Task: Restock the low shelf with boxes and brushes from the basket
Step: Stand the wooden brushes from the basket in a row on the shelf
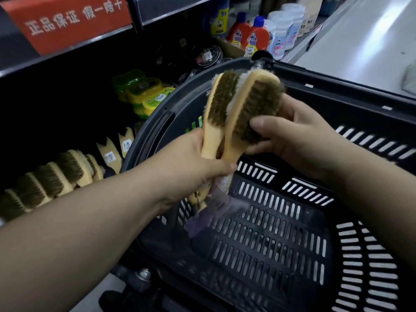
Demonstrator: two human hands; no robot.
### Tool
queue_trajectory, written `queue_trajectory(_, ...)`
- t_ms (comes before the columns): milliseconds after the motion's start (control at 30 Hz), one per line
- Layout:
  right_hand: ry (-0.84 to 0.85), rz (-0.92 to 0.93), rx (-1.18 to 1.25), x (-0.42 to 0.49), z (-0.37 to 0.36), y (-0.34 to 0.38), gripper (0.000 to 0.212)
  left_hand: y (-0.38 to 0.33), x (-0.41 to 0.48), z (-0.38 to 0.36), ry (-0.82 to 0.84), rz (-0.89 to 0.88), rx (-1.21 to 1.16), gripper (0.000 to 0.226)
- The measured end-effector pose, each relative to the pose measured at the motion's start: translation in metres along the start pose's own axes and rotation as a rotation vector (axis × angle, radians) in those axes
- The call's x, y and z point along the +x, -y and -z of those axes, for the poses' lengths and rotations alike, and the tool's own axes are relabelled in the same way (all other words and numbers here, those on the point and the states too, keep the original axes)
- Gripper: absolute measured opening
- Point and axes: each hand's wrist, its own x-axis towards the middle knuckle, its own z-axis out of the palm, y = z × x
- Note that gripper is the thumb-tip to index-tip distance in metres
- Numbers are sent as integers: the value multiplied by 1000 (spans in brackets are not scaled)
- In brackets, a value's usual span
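Left hand (pixel 193 158) grips brushes (pixel 221 102) by handles; right hand (pixel 299 136) pinches one head. Likely light, rigid wood; handles grip best.

Low shelf (pixel 67 118): brush row (pixel 51 176) left, green-yellow boxes (pixel 144 93) farther along.

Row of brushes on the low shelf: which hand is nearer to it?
Left. The left hand grips brush handles by the basket rim, beside the row of brushes; the right hand holds a brush head farther right, over the basket.
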Motion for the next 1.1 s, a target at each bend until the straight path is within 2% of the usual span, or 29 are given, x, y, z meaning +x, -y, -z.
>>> queue_trajectory(133,-132,-76,25,2,-11,-6,51,-1,0,1,-2,16,-111,29)
queue_trajectory(200,-48,-141,-18,0,-12,-11,62,-1,0,2,-25,18,-148,30)
queue_trajectory(267,131,-270,-155,-4,-14,-20,68,-1,1,3,-47,15,-139,32)
queue_trajectory(333,262,-434,-229,-7,-14,-40,61,0,2,4,-93,7,-132,31)
queue_trajectory(367,276,-509,-234,-8,-14,-54,54,0,2,4,-125,-2,-118,30)
queue_trajectory(433,189,-639,-258,-6,-13,-89,35,2,4,4,-175,-16,-80,28)
queue_trajectory(500,66,-776,-412,1,-13,-125,22,4,6,5,-191,-14,-38,28)
queue_trajectory(567,25,-875,-576,7,-20,-157,20,7,7,6,-201,-12,7,27)
queue_trajectory(633,7,-926,-619,11,-31,-188,22,10,10,6,-215,-11,45,26)
queue_trajectory(733,-139,-983,-528,18,-52,-230,35,10,12,6,-208,23,29,24)
queue_trajectory(833,-237,-970,-464,22,-66,-255,36,11,14,7,-204,49,4,24)
queue_trajectory(900,-380,-950,-334,20,-69,-259,36,12,15,9,-208,37,43,22)
queue_trajectory(1033,-380,-875,-168,9,-60,-234,25,11,18,9,-197,52,52,18)
queue_trajectory(1100,-362,-802,-99,4,-47,-208,41,8,20,7,-188,41,52,17)
